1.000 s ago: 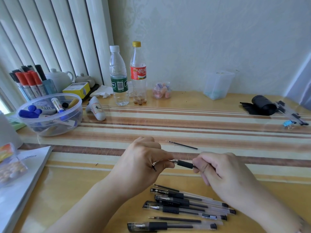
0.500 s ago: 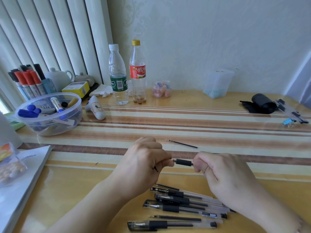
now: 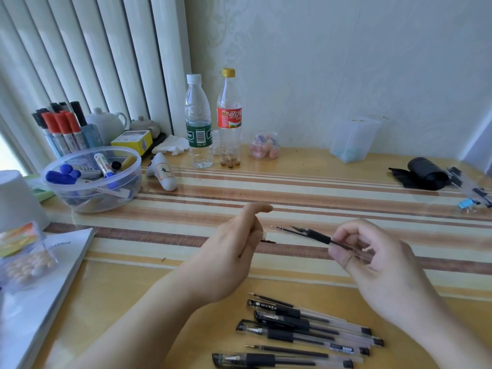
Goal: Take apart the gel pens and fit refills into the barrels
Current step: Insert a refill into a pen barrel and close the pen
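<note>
Right hand (image 3: 378,262) pinched a gel pen (image 3: 319,237) by its clear barrel between thumb and fingers, held off the table (image 3: 319,187), black grip end pointing left and slightly up. Tip cone looked removed or loose at the front; too blurred to call. A thin refill (image 3: 283,229) showed just beyond the pen's front end, whether it lay on the table or stuck out of the barrel could not be told. Left hand (image 3: 234,246) was raised just left of the pen, fingers loosely curled, forefinger extended, not touching the pen; a small dark bit (image 3: 267,241) showed at its fingertips, but whether the hand gripped it or it lay on the table behind could not be told. Gap between the two hands was clear. Near the table's front edge, below the hands, lay a row of gel pens (image 3: 306,331) roughly parallel, tips left, end plugs right, with at least two loose refills (image 3: 285,351) among them. Left side: clear plastic bowl (image 3: 93,179) holding markers, more markers (image 3: 61,126) standing upright behind it, a white teapot (image 3: 106,123), a yellow box (image 3: 131,141). Two plastic bottles (image 3: 198,121) stood side by side at the back against the wall, a small jar (image 3: 265,145) and a clear tub (image 3: 352,139) to their right. Black roll (image 3: 423,174) sat at far right. A booklet (image 3: 42,288) lay at the left front.
</note>
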A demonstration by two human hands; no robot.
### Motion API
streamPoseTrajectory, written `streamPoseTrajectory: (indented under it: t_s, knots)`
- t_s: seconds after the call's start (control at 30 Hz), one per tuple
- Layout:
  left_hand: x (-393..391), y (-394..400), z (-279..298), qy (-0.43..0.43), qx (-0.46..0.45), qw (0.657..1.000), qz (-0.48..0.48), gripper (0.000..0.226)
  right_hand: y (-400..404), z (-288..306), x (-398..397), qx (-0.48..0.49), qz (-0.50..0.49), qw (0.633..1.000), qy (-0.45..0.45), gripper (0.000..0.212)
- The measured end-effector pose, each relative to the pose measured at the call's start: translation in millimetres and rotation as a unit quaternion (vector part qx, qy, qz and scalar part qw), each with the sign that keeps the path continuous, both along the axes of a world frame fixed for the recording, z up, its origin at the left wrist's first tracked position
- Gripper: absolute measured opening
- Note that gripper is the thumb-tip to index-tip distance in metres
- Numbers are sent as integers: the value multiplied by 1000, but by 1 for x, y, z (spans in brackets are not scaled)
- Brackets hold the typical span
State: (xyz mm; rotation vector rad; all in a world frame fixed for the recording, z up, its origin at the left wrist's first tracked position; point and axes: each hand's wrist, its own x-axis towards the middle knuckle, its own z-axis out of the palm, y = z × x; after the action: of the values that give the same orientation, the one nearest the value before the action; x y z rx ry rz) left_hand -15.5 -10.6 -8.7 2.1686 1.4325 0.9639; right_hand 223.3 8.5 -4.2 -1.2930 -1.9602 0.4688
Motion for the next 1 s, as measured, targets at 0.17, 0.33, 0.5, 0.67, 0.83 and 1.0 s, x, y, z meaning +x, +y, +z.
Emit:
streamPoseTrajectory:
  t_s: [0.17, 0.33, 0.5, 0.67, 0.83, 1.0]
  knots:
    - [5, 1, 2, -70, -2, 997, 26, 34, -3, 0, -4, 3, 11, 1000, -17, 13]
    - [9, -3, 4, -133, -21, 991, 13, 36, -4, -3, -4, 4, 10, 1000, -23, 9]
    - [11, -2, 2, -117, -25, 993, 13, 37, -6, -3, -5, 25, 30, 999, -31, 10]
    - [15, -5, 1, -116, -17, 993, -9, 40, -9, -5, -7, 50, 30, 998, -38, 8]
    - [19, -7, -1, -124, 9, 992, -16, 48, -12, -5, -12, 60, 21, 997, -33, 16]
    - [23, -6, -6, -96, 105, 989, -42, 44, -11, -10, -11, 22, 40, 998, -43, 20]
